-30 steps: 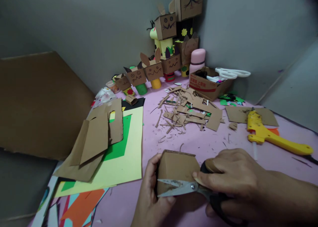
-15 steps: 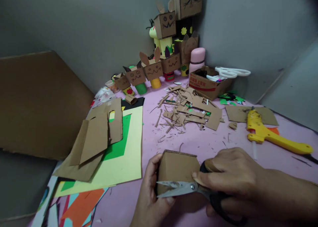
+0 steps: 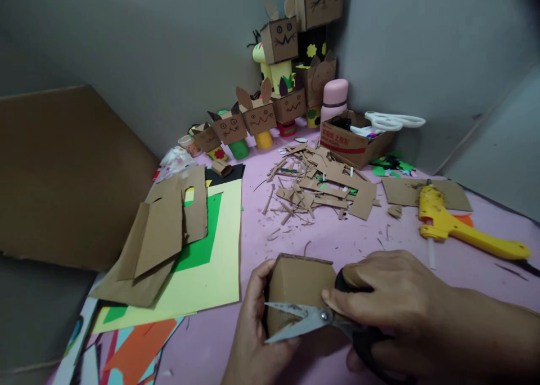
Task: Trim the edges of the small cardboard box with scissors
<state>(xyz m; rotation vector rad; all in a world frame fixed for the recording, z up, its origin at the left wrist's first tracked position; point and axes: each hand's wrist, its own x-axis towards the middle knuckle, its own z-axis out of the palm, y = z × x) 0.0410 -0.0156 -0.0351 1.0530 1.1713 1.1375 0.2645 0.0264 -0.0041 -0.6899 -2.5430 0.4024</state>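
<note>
My left hand (image 3: 253, 329) grips a brown cardboard box piece (image 3: 297, 281) at its left side, near the front edge of the pink table (image 3: 337, 241). My right hand (image 3: 392, 300) is closed round the black handles of a pair of scissors (image 3: 304, 319). The steel blades stand apart and point left across the lower face of the cardboard piece, just above my left thumb.
A heap of cardboard scraps (image 3: 320, 188) lies mid-table. A yellow glue gun (image 3: 459, 227) rests at the right. Coloured paper sheets (image 3: 202, 261) with cardboard cut-outs (image 3: 162, 233) lie left. Cardboard box figures (image 3: 270, 109), a pink bottle (image 3: 335, 98) and a small carton holding white scissors (image 3: 358, 135) fill the back corner.
The scissor blades have opened wider and my right hand has shifted slightly left along the cardboard piece. The left hand keeps its hold.
</note>
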